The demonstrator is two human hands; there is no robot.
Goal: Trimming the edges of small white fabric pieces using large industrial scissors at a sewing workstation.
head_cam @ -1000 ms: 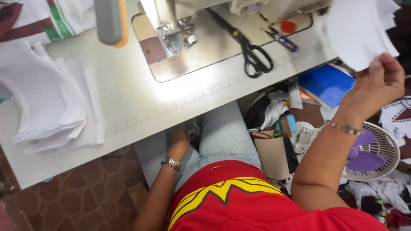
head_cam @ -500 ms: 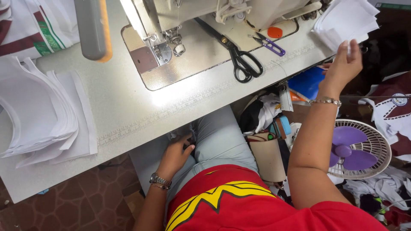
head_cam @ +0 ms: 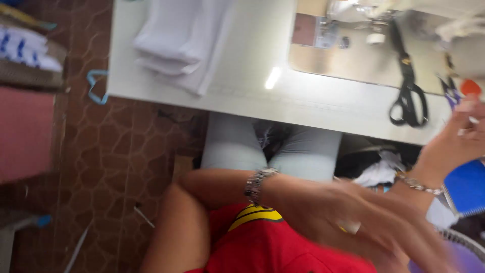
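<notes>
My left hand point(head_cam: 364, 222), with a metal watch on the wrist, sweeps blurred across my red shirt toward the right; its fingers look spread and hold nothing I can make out. My right hand point(head_cam: 454, 144), with a thin bracelet, is raised at the right end of the white sewing table point(head_cam: 313, 103). Its fingertips are at the frame edge, and whether they grip anything is unclear. Black scissors point(head_cam: 409, 96) lie on the table just left of that hand, on the sewing machine's metal plate point(head_cam: 348, 60).
A stack of white fabric pieces point(head_cam: 182, 40) lies on the table's left part. A blue flat object point(head_cam: 467, 187) and a purple fan point(head_cam: 454, 253) sit low at the right. Brown tiled floor point(head_cam: 116, 162) spreads to the left.
The view has swung left and gone blurry. My left hand has left my lap and crossed to the right over my body. My right hand has dropped from the white fabric to the table's edge.
</notes>
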